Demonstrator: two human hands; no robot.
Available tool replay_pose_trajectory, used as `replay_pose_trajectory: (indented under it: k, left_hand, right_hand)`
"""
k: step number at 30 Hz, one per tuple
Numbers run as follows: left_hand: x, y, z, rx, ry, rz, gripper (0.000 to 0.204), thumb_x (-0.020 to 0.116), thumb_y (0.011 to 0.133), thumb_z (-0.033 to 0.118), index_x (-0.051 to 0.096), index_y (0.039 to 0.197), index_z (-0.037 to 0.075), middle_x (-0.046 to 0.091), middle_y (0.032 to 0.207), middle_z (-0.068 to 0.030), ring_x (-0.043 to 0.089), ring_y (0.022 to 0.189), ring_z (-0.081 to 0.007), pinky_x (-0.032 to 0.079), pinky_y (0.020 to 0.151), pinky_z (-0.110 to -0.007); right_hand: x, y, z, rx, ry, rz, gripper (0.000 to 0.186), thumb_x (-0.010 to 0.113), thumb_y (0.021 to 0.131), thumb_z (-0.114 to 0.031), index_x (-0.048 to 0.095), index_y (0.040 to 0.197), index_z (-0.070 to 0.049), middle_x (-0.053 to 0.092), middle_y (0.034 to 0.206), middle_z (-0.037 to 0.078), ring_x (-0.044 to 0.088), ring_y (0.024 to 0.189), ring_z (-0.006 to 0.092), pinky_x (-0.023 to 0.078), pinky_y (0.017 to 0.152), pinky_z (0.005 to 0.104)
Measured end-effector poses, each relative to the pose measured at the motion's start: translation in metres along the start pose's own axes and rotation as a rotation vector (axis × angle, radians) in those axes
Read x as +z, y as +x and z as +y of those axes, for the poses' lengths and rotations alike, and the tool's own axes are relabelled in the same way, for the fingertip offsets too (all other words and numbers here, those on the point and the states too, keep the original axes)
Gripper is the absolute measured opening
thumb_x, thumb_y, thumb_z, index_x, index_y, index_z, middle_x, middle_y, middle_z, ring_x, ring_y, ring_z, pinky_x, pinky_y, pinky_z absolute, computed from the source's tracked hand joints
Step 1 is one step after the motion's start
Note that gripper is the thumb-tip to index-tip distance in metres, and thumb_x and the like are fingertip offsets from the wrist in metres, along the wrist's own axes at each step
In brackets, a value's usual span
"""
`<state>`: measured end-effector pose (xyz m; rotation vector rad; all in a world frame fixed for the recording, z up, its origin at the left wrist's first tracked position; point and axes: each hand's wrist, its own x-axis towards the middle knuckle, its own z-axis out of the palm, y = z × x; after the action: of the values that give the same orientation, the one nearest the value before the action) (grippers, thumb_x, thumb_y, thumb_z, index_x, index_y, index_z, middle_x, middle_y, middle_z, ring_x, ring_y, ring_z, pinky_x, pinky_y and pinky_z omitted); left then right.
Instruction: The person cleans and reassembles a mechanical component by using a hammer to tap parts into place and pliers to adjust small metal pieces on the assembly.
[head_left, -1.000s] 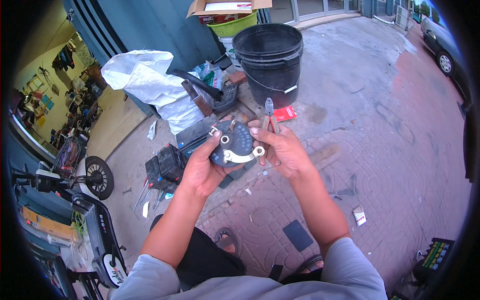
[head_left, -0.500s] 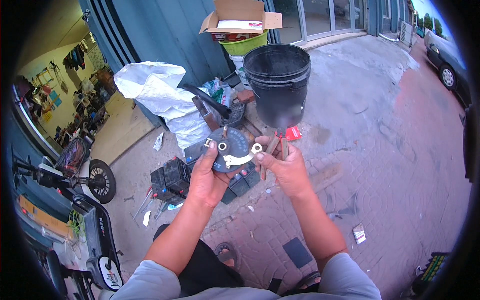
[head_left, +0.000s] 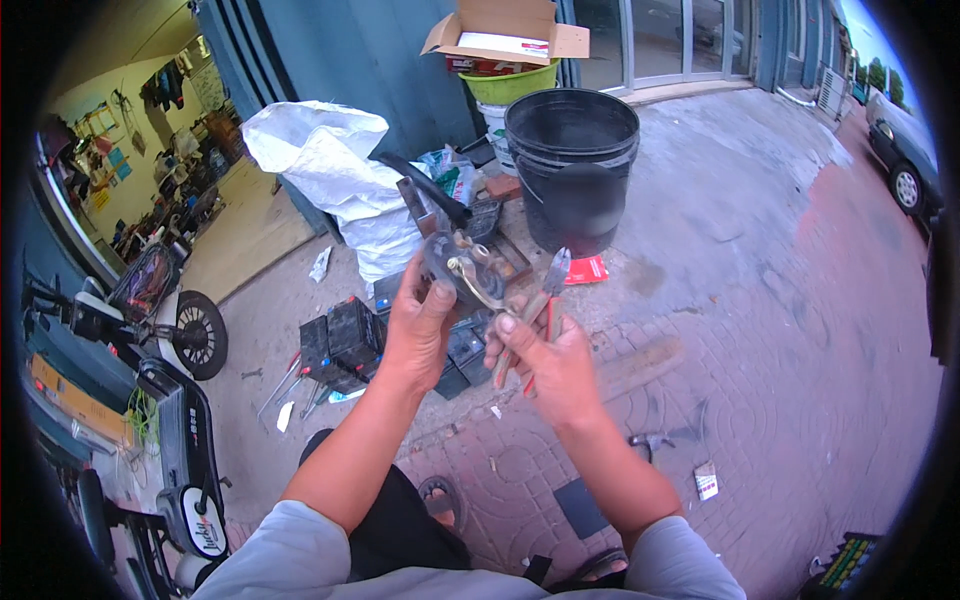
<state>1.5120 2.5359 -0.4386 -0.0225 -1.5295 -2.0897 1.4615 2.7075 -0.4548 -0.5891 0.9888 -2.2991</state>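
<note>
My left hand (head_left: 420, 325) grips a round dark brake plate (head_left: 437, 262) by its near edge, fingers around it and thumb on top. The plate is tilted and blurred by motion, so its face is hard to read. A pale curved metal lever (head_left: 478, 286) runs from it toward my right hand (head_left: 560, 370). That hand is closed around worn pliers with red handles (head_left: 553, 312), their metal jaws pointing up and away. The thumb of my right hand lies near the lever's end; whether it touches the lever, I cannot tell.
Below the plate stand several black batteries (head_left: 340, 338). Beyond are a white sack (head_left: 335, 200) and a large black bucket (head_left: 572, 180), with a red packet (head_left: 587, 270) at its foot. An electric scooter (head_left: 190, 450) stands left. A hammer (head_left: 652, 442) lies on the paving to the right.
The brake plate has turned from face-on to a steep tilt in my left hand. The pliers have swung so their jaws show clearly. The whole view has shifted slightly.
</note>
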Motion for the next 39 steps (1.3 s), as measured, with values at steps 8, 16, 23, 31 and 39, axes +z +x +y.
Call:
replay_pose_trajectory:
  k: [8, 16, 23, 31, 39]
  left_hand:
    - [0.019, -0.002, 0.009, -0.441, -0.300, 0.104, 0.075, 0.060, 0.091, 0.072, 0.059, 0.130, 0.008, 0.068, 0.115, -0.0107, 0.065, 0.103, -0.0244, 0.055, 0.091, -0.043]
    - [0.005, 0.009, 0.017, -0.369, -0.097, 0.178, 0.068, 0.061, 0.091, 0.074, 0.062, 0.124, 0.014, 0.071, 0.111, -0.0038, 0.070, 0.103, -0.0220, 0.056, 0.083, -0.042]
    - [0.005, 0.006, 0.014, -0.361, -0.026, 0.191, 0.066, 0.062, 0.091, 0.072, 0.066, 0.118, 0.012, 0.074, 0.106, -0.0048, 0.070, 0.093, -0.0179, 0.057, 0.074, -0.036]
    - [0.004, 0.006, 0.013, -0.402, -0.050, 0.247, 0.067, 0.064, 0.090, 0.071, 0.065, 0.116, 0.010, 0.074, 0.103, -0.0072, 0.071, 0.090, -0.0193, 0.060, 0.074, -0.038]
    - [0.003, 0.004, 0.011, -0.416, -0.047, 0.201, 0.066, 0.069, 0.088, 0.069, 0.064, 0.117, 0.010, 0.071, 0.104, -0.0063, 0.070, 0.094, -0.0206, 0.061, 0.078, -0.044]
  right_hand:
    - [0.013, -0.022, 0.004, 0.119, -0.059, -0.167, 0.038, 0.062, 0.105, -0.021, 0.054, 0.133, 0.003, 0.070, 0.103, 0.014, 0.071, 0.085, 0.0210, 0.058, 0.063, 0.0327]
    - [-0.004, -0.028, 0.001, 0.362, -0.170, -0.438, 0.039, 0.056, 0.108, -0.021, 0.057, 0.137, 0.005, 0.070, 0.113, 0.014, 0.069, 0.100, 0.0219, 0.058, 0.073, 0.0339]
    - [-0.002, -0.023, 0.010, 0.406, -0.168, -0.452, 0.037, 0.056, 0.109, -0.020, 0.056, 0.135, 0.006, 0.069, 0.113, 0.012, 0.068, 0.103, 0.0222, 0.057, 0.073, 0.0341]
    - [-0.002, -0.023, 0.014, 0.413, -0.204, -0.420, 0.034, 0.056, 0.109, -0.018, 0.058, 0.132, 0.006, 0.070, 0.112, 0.013, 0.069, 0.093, 0.0208, 0.057, 0.073, 0.0345]
    - [0.001, -0.023, 0.018, 0.385, -0.261, -0.344, 0.026, 0.054, 0.110, -0.021, 0.058, 0.116, 0.004, 0.064, 0.096, 0.006, 0.069, 0.076, 0.0161, 0.055, 0.065, 0.0306]
